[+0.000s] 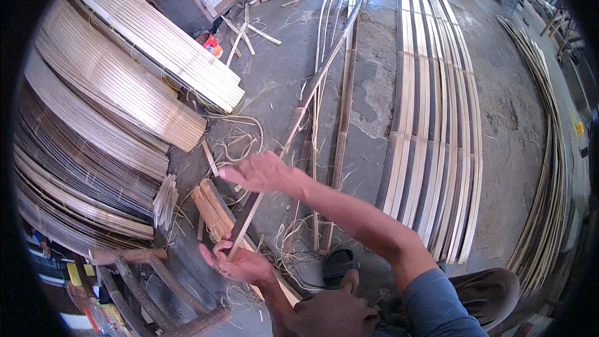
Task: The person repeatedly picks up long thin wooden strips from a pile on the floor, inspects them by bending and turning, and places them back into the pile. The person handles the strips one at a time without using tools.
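Note:
My left hand [240, 266] is low in the picture, its thumb and fingers closed around the near end of a long bamboo strip [306, 101]. The strip slants away toward the far right, above the floor. Across it, farther off, is my right hand [265, 173], curled with the palm side hidden. A pale narrow piece [210, 158] shows by its fingertips; whether the hand grips it I cannot tell. Beside my left hand lies a reddish-brown wooden block [212, 208] with shavings on it.
Stacked bundles of split bamboo slats [125, 81] line the left. Bamboo strips [430, 106] lie side by side to the right, with a thin bundle [549, 168] beyond. A wooden rack [150, 290] stands at lower left. Loose shavings [290, 234] and a dark sandal [339, 264] lie nearby.

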{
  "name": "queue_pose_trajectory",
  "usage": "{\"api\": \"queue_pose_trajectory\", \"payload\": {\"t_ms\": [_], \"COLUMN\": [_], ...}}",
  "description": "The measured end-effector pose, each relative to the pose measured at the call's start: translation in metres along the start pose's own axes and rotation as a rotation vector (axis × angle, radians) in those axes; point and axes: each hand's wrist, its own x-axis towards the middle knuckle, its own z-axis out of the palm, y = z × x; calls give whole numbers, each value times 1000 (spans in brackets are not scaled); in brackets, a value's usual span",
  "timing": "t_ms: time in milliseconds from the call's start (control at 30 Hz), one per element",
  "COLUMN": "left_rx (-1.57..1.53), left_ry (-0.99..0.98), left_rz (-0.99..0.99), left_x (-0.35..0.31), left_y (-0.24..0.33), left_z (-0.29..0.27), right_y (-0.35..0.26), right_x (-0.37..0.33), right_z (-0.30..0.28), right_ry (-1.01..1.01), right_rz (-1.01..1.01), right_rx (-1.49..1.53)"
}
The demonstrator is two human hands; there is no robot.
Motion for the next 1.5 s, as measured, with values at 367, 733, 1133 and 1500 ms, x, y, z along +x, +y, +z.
{"api": "queue_pose_trajectory", "payload": {"t_ms": [367,733,1133,1500], "left_rx": [188,598,696,1163], "left_ry": [-99,-496,-626,-183], "left_rz": [283,76,276,671], "left_x": [32,48,106,52], "left_y": [10,-22,-49,74], "left_z": [83,134,139,-142], "right_y": [27,67,77,-17], "right_x": [-8,-15,4,-43], "right_z": [42,66,72,111], "right_ry": [-183,-170,-113,178], "right_rz": [182,345,310,-120], "right_rx": [126,587,561,-104]}}
